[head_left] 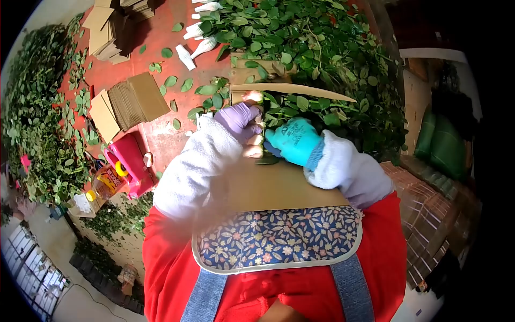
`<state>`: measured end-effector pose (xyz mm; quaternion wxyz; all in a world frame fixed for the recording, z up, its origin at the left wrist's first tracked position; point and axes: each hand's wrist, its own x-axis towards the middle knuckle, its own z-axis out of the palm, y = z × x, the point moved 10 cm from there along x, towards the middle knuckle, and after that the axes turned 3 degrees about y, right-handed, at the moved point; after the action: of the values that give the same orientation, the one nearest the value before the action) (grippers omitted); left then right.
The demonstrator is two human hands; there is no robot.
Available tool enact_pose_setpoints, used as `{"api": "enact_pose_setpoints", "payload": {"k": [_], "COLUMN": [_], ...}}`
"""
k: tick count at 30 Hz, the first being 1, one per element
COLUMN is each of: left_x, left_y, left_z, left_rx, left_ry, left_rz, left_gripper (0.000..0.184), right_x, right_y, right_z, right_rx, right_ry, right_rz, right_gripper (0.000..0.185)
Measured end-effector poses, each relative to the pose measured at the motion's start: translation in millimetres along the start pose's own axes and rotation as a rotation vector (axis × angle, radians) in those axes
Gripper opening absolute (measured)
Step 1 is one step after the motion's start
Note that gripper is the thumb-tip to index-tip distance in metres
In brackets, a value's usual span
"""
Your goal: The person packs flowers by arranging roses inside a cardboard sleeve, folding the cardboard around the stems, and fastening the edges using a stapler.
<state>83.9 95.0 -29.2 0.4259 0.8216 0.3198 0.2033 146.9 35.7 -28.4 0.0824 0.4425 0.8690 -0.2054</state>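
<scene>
In a purple glove, my left hand is bent over a row of pale pink rose heads lying on brown cardboard. Its fingers touch the blooms, but what they grip is too small to make out. My right hand, in a teal glove, is curled at the green stems just right of the heads. Its fingertips are partly hidden. A curved cardboard edge stands beyond both hands, with leafy stems on either side of it.
A large heap of leafy stems covers the far table. White-wrapped pieces lie beside it. Cardboard stacks, a pink container and a yellow-capped bottle are at left. Loose leaves dot the red tabletop.
</scene>
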Motion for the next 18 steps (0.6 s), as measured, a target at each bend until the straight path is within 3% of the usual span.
{"api": "enact_pose_setpoints", "payload": {"k": [1, 3, 5, 9, 16, 18], "left_x": [-2, -4, -2, -5, -9, -7], "left_y": [-7, -13, -8, -7, 6, 11], "left_z": [5, 6, 5, 2, 6, 3], "left_rx": [-0.129, -0.193, -0.036, -0.010, -0.186, -0.184], "left_ry": [-0.083, -0.080, -0.118, -0.061, -0.251, -0.228], "left_rz": [-0.151, -0.261, -0.133, -0.100, -0.268, -0.243], "left_gripper": [0.022, 0.025, 0.028, 0.032, 0.036, 0.036], "right_x": [0, -1, 2, 5, 5, 0], "right_y": [-4, -8, -5, -7, -2, -8], "right_z": [2, 10, 21, 8, 18, -4], "right_rx": [-0.097, -0.186, -0.116, -0.159, -0.213, -0.263], "right_ry": [0.002, 0.005, -0.024, -0.032, -0.134, 0.072], "right_rz": [-0.028, -0.052, -0.066, -0.046, -0.042, -0.057], "right_gripper": [0.015, 0.015, 0.011, 0.009, 0.009, 0.009]}}
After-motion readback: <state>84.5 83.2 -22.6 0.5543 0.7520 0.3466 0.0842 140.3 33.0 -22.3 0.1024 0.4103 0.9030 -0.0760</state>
